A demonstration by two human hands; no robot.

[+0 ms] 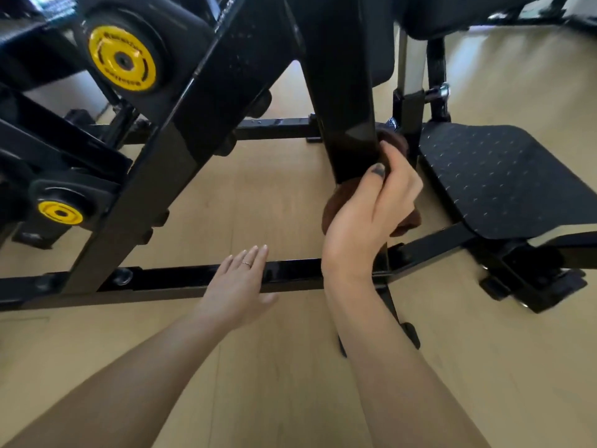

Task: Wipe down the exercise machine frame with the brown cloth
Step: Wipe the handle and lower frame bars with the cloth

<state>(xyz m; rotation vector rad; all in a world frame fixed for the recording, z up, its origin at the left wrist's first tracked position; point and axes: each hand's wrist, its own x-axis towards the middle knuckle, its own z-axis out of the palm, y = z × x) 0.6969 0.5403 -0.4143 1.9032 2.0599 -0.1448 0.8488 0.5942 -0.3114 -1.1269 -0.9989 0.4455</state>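
Observation:
The black exercise machine frame (206, 101) fills the upper half of the view, with a wide upright post (349, 124) in the middle. My right hand (371, 205) grips the brown cloth (407, 221) and wraps it round the lower part of that post, thumb on the front face. Most of the cloth is hidden behind my hand and the post. My left hand (239, 282) hovers flat with straight fingers over the low horizontal floor bar (290, 273); I cannot tell whether it touches the bar.
A black perforated seat pad (504, 176) sits at right on its own base. Yellow round caps (122, 58) mark pivots at the upper left. A rear crossbar (274, 124) runs behind. Light wooden floor (258, 367) spreads below the frame.

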